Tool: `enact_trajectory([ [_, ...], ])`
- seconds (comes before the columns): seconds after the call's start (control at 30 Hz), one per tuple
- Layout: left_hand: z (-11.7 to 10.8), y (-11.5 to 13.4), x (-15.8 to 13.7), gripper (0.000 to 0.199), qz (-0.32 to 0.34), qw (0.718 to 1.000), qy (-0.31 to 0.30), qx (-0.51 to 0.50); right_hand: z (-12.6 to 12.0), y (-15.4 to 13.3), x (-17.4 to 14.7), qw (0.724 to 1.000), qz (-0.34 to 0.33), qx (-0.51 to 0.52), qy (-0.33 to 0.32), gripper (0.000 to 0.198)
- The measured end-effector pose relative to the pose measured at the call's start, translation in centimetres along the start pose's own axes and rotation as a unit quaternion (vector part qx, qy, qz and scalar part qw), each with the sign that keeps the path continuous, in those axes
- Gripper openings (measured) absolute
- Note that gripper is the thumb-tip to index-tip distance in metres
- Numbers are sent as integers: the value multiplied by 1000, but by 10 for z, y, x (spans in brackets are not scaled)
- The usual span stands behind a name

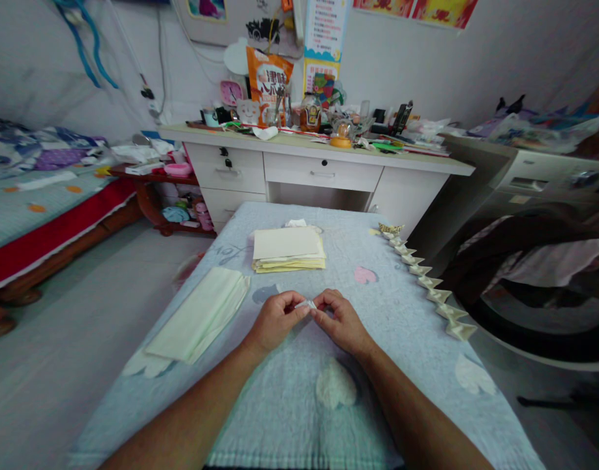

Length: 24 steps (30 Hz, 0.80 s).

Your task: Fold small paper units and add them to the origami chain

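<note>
Between my two hands is a small piece of folded white paper (306, 304), pinched at its ends above the cloth-covered table. My left hand (278, 318) grips its left end between thumb and fingers. At the other end my right hand (341, 318) does the same. Most of the paper is hidden by my fingertips. Just beyond my hands lies a stack of cream and yellow paper (287, 245). To the left rests a pile of long pale green folded sheets (199, 313). Along the right edge runs a row of several folded paper boats (430, 282).
A light blue patterned cloth (280, 418) covers the table. Behind it stands a white desk (323, 166) crowded with jars, bags and small items. A washing machine (529, 189) is at the right, and a bed (40, 209) at the left.
</note>
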<state>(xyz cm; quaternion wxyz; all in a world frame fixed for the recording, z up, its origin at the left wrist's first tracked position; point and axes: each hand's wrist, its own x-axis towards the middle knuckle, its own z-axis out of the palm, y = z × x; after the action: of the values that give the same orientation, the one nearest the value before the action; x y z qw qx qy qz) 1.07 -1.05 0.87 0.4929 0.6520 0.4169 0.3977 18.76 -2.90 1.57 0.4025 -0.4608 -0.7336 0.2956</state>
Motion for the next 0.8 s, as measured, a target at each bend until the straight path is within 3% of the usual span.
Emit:
enact_trajectory([
  [0.43, -2, 1, -2, 23, -14, 1000, 0, 6, -1, -1, -2, 1000, -19, -1, -5, 25],
  [0.8, 5, -5, 4, 26, -10, 996, 30, -86, -1, -2, 0, 999, -2, 8, 51, 17],
])
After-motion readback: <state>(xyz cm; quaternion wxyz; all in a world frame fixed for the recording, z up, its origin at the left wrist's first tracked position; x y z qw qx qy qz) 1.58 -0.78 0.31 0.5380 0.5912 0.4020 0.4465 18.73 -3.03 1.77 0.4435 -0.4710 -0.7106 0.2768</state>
